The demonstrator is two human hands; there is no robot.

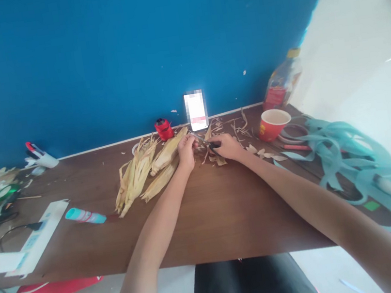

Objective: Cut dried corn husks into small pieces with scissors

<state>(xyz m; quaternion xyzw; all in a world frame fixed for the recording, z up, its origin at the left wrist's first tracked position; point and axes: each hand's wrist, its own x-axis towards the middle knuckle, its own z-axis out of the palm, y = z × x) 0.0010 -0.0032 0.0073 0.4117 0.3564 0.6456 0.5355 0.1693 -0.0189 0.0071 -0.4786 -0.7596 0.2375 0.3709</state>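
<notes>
My right hand [228, 147] is closed round the black handles of a pair of scissors [214, 147], whose metal blades point up and left toward my other hand. My left hand [186, 151] is pinched shut close to the blade tips; what sits between its fingers is too small to make out. Dried corn husks [136, 172] lie in a loose pile just left of that hand, with a broader husk [169, 153] right beside it. Cut husk scraps [219, 160] are scattered beneath and around the scissors.
A lit phone [196, 112] leans on the blue wall behind my hands, near a red spool [164, 129]. Rightward stand a red paper cup [273, 125], a bottle [281, 82] and tangled teal ribbon [351, 157]. Leftward lie a glue stick [85, 216] and a power strip [42, 238].
</notes>
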